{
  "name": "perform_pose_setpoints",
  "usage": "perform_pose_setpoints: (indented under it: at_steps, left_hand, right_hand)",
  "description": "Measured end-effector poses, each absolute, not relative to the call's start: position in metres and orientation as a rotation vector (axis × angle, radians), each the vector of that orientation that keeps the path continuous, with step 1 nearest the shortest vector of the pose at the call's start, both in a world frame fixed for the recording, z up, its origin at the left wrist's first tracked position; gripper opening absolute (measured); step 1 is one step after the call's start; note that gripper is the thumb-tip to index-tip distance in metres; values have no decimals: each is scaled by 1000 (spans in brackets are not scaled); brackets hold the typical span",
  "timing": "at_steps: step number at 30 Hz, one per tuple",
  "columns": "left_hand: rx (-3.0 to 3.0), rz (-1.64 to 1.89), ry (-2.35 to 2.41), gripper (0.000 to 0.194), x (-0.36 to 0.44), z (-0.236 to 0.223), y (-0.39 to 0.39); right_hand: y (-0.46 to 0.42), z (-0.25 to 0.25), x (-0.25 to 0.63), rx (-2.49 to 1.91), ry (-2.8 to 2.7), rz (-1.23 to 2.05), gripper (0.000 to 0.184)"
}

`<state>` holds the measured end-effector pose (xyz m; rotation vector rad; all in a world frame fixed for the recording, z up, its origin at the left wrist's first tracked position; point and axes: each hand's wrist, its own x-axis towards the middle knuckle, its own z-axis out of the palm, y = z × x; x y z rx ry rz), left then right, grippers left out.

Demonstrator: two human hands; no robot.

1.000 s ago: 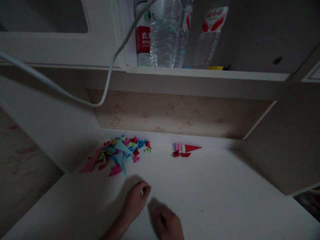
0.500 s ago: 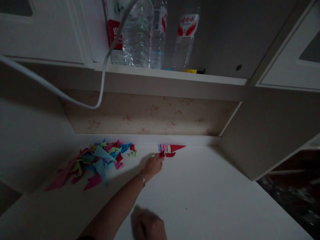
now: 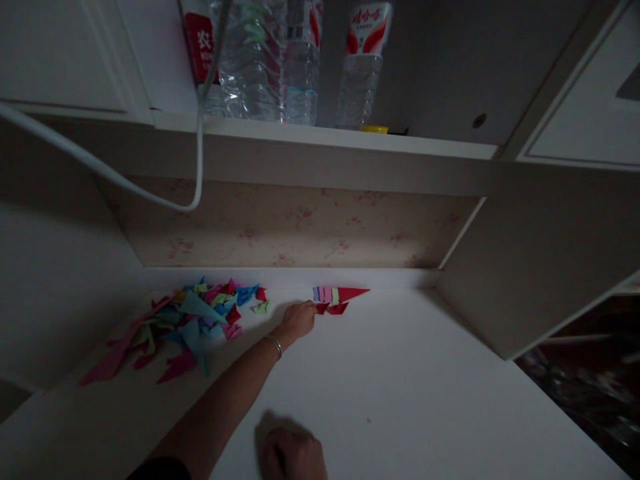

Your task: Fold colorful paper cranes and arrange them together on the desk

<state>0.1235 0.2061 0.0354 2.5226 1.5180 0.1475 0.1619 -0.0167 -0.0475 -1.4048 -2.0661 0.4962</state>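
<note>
My left hand (image 3: 299,318), with a bracelet at the wrist, reaches to the back of the white desk. Its fingers are closed at the left end of a small red folded paper (image 3: 323,309). Right of that lies another red folded paper (image 3: 338,309). Just behind them is a row of purple, pink and light green pieces (image 3: 325,295) that ends in a long red paper point (image 3: 353,294). A heap of colourful folded papers (image 3: 197,312) spreads on the left. Near the front edge of view, my right hand (image 3: 295,455) rests curled into a fist, with nothing visible in it.
Over the white desk (image 3: 400,373) hangs a shelf (image 3: 325,137) with plastic bottles (image 3: 360,80). A white cable (image 3: 197,173) dangles in front of it at the left. Side panels (image 3: 560,253) close the desk in on both sides.
My left hand has drawn slightly left, and more of the small red folded paper shows beside its fingertips. My right hand stays in a fist. The view has shifted a little.
</note>
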Motion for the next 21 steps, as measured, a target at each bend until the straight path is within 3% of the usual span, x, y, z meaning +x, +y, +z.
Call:
perform_pose_setpoints:
  at_steps: [11, 21]
  left_hand:
    - [2469, 411, 1510, 24, 107, 37, 187]
    - [2225, 619, 1436, 26, 48, 28, 70]
  right_hand:
    - [-20, -26, 166, -1366, -1975, 607, 16]
    - [-29, -1, 174, -1375, -1857, 827, 21]
